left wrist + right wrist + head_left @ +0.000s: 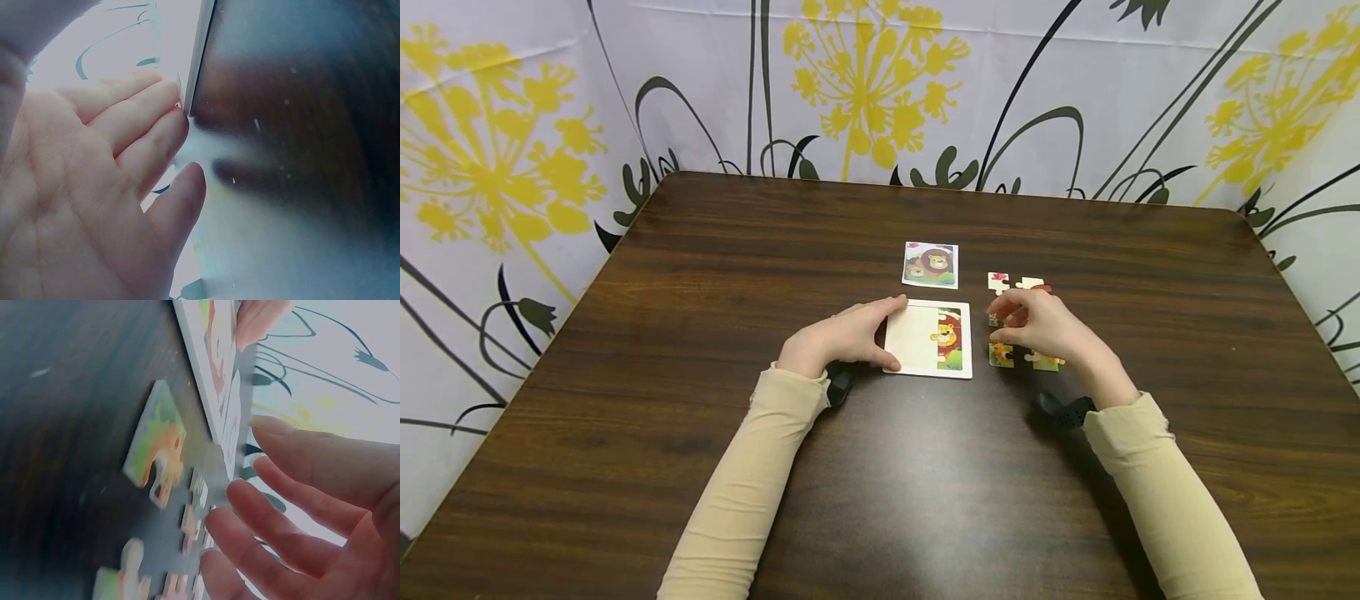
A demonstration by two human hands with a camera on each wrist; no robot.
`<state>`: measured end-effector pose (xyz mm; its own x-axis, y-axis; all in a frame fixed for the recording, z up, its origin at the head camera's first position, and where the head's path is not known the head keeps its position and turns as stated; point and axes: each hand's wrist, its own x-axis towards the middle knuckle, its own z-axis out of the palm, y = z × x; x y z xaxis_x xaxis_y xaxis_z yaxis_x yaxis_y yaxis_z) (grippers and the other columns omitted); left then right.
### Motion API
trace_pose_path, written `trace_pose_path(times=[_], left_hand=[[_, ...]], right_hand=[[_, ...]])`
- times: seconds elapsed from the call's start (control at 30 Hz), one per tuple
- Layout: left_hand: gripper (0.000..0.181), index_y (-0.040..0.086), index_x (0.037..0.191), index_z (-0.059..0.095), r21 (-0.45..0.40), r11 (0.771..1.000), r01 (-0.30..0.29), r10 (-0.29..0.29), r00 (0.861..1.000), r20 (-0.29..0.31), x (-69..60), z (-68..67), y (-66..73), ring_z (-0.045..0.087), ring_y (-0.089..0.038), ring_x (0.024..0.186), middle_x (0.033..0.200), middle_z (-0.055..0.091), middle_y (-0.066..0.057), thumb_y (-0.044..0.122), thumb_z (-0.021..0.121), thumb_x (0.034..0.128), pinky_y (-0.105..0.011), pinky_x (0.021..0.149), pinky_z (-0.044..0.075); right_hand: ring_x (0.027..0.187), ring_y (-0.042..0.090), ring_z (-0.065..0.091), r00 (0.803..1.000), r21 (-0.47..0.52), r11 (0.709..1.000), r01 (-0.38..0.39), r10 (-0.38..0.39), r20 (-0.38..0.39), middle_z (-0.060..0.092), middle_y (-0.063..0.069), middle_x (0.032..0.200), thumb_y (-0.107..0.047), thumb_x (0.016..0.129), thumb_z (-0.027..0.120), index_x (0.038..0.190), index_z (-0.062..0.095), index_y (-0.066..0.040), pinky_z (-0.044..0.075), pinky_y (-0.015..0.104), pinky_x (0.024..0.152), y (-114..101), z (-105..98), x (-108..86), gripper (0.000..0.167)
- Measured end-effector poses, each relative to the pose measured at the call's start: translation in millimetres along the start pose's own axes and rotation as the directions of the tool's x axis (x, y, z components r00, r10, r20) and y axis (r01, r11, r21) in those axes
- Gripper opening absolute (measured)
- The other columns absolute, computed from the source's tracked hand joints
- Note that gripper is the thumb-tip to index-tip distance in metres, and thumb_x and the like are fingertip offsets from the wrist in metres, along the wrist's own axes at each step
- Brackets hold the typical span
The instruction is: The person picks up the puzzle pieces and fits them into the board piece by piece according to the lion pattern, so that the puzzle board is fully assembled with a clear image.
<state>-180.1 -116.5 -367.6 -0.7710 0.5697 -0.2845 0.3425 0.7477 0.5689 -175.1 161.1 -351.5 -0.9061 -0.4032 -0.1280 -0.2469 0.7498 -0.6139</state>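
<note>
The left hand (846, 335) spreads its thumb and nearly straight fingers along the left side of a jigsaw tray (912, 340), touching its edge without clenching. The right hand (1041, 323) hovers over loose jigsaw pieces (1002, 355) right of the tray, its thumb and bent fingers parted around nothing. The white-rimmed tray lies on the dark wood-grain table (880, 467), its right side filled with pieces showing an orange-maned lion above green; the rest is bare cream.

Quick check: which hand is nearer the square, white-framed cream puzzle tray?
Left. The left hand touches the tray along its left side; the right hand is apart, rightward, over loose multicoloured flat puzzle pieces.
</note>
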Motion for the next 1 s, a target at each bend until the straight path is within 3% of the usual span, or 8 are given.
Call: trace_pose_path(times=[0.43,1.0], left_hand=[[0.093,0.002,0.148,0.023,-0.004,1.0,-0.021,0.021,1.0,-0.002,-0.8,-0.2,0.1,0.029,-0.026,0.141,0.154,0.028,-0.014,0.023,0.078,0.077,-0.039,0.115,0.026],[0.092,0.003,0.148,0.024,0.003,1.0,-0.022,0.022,1.0,-0.008,-1.0,-1.2,-0.9,0.033,-0.025,0.139,0.152,0.031,-0.013,0.023,0.078,0.0763,-0.038,0.115,0.027]], right_hand=[[0.104,0.036,0.06,1.0,-0.009,1.0,-0.006,0.006,-0.005,0.062,0.02,0.117,-0.011,0.079,0.074,0.119,0.059,0.0,0.049,0.05,0.088,10.7,-6.9,-32.3,0.044],[0.114,0.039,0.056,0.997,0.035,0.997,-0.067,0.068,-0.026,0.056,0.024,0.127,-0.021,0.079,0.075,0.132,0.049,-0.001,0.049,0.051,0.089,40.4,-25.9,-79.0,0.062]])
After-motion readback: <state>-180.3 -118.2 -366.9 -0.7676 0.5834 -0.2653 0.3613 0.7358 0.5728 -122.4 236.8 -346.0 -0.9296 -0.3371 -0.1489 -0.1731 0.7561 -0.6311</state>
